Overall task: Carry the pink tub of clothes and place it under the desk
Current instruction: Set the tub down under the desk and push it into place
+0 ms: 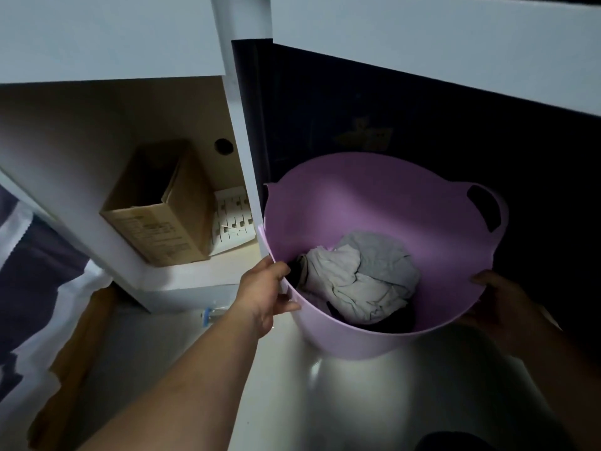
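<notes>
While the pink tub (383,203) sits low at the mouth of the dark opening to the right of the white upright panel (242,151), the step in hand looks like the final slide inward, under the desk (455,34). To do it well, the person would best keep the tub level and push evenly from both sides, so the clothes (361,278) heaped at its bottom do not shift, and steer the left rim clear of the panel, which it nearly touches. A push mostly from the left would swing the far handle (487,209) round; balanced pressure should send it straight back into the shadow. Whether the base already rests on the pale floor (325,402) cannot be told for certain, though it appears at or just above it.

The left hand (263,297) grips the near-left rim, its fingers (279,271) curled over the edge and its thumb pressed against the outer wall, a firm pinch rather than a fist. The right hand (500,304) lies in deep shade against the near-right rim; its fingers seem to wrap the edge loosely, but how tightly they close cannot be told. Neither hand uses the handle. Left of the panel, a cardboard box (159,206) stands on a shelf (195,271), well clear of the tub's path.
</notes>
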